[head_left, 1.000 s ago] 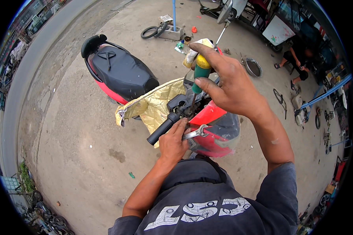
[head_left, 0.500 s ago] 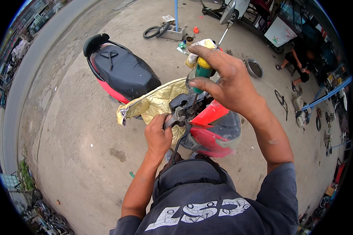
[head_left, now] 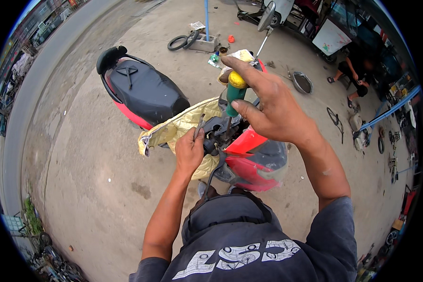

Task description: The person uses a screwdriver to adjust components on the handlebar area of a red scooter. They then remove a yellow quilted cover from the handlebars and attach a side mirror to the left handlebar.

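A screwdriver with a green handle and yellow end cap stands upright over the handlebar area of a red scooter. My right hand is closed on its handle, thumb along the near side; its tip is lost among dark parts. Lower and to the left, my left hand is closed on a thin grey metal part, its end sticking up past the thumb. Just right of that hand are the scooter's exposed black handlebar parts. A quilted yellow cover hangs around them.
The scooter's black seat extends to the far left. Beyond it, tyres lie by a concrete block holding a blue pole. A round pan sits on the ground at right, and a person sits farther off.
The grey part in my left hand has come up off the handlebar and turned, now appearing thin and upright. My right hand and the screwdriver have shifted slightly left and down.
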### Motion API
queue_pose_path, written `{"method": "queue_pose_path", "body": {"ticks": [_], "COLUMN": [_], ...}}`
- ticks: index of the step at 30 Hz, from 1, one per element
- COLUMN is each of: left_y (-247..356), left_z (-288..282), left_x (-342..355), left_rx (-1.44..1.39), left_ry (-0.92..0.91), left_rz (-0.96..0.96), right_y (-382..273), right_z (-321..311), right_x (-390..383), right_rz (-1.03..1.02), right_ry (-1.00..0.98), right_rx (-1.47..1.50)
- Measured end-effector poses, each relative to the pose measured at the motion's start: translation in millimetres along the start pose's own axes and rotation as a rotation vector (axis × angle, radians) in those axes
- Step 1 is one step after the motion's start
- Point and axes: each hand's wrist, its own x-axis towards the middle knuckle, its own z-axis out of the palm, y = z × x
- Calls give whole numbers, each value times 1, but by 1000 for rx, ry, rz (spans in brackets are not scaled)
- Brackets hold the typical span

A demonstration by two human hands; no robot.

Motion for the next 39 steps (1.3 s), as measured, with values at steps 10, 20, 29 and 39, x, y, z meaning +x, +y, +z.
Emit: {"method": "queue_pose_path", "body": {"ticks": [10,20,29,39], "left_y": [10,10,10,17], "left_z": [-7,0,0,0], "left_x": [-4,-2,0,0], "left_rx": [-112,-14,52,123], "left_ry": [-163,-184,-180,-155], "left_rz": [-79,-91,-53,-50], "right_y": [6,8,6,6], "right_z": [5,2,1,3], "right_x": [-1,-1,-5,-5], "right_rz": [14,-20,3,48], "right_ry": [43,55,65,77], "right_rx": [-3,22,22,76]}}
